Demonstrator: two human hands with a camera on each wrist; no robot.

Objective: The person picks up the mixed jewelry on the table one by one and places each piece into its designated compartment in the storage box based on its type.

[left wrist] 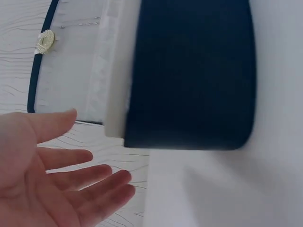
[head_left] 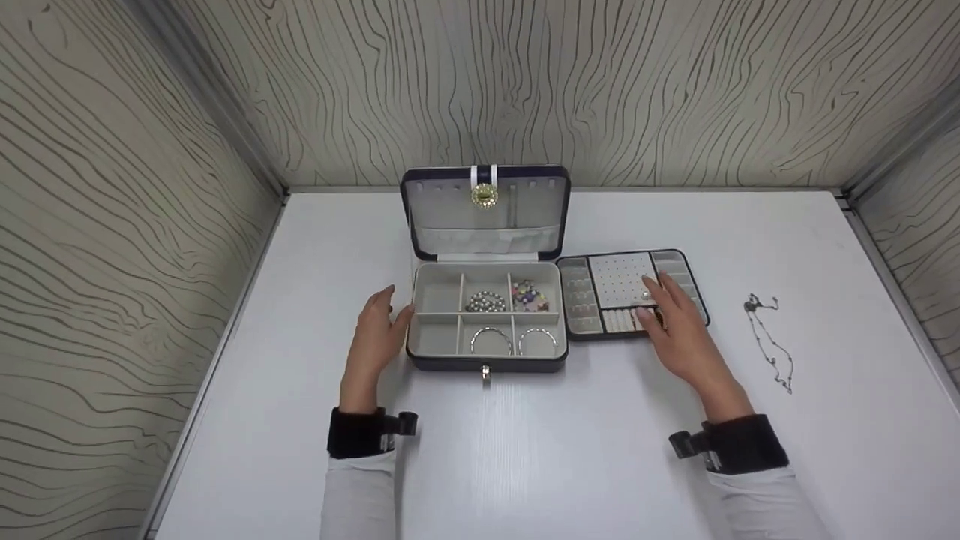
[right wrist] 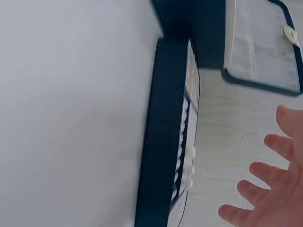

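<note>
A dark blue jewelry box (head_left: 487, 364) stands with its lid (head_left: 480, 214) raised, a gold round clasp at the lid's edge. Its compartments hold a silvery bead bracelet (head_left: 486, 302), a colorful beaded piece (head_left: 529, 297) and two silver bangles, one of them the front right bangle (head_left: 538, 330). My left hand (head_left: 375, 334) is at the box's left side, fingers extended and thumb near the wall. To the right lies the box's tray (head_left: 600, 336), with a dotted earring panel (head_left: 619, 279) and ring rolls (head_left: 618, 320). My right hand (head_left: 682, 337) hovers over the tray's right part, fingers spread, holding nothing.
A thin chain necklace (head_left: 772, 349) lies on the white table (head_left: 540, 457) right of the tray. Another chain (left wrist: 80, 23) hangs inside the lid. Patterned wall panels (head_left: 510, 90) enclose the table at the back and sides.
</note>
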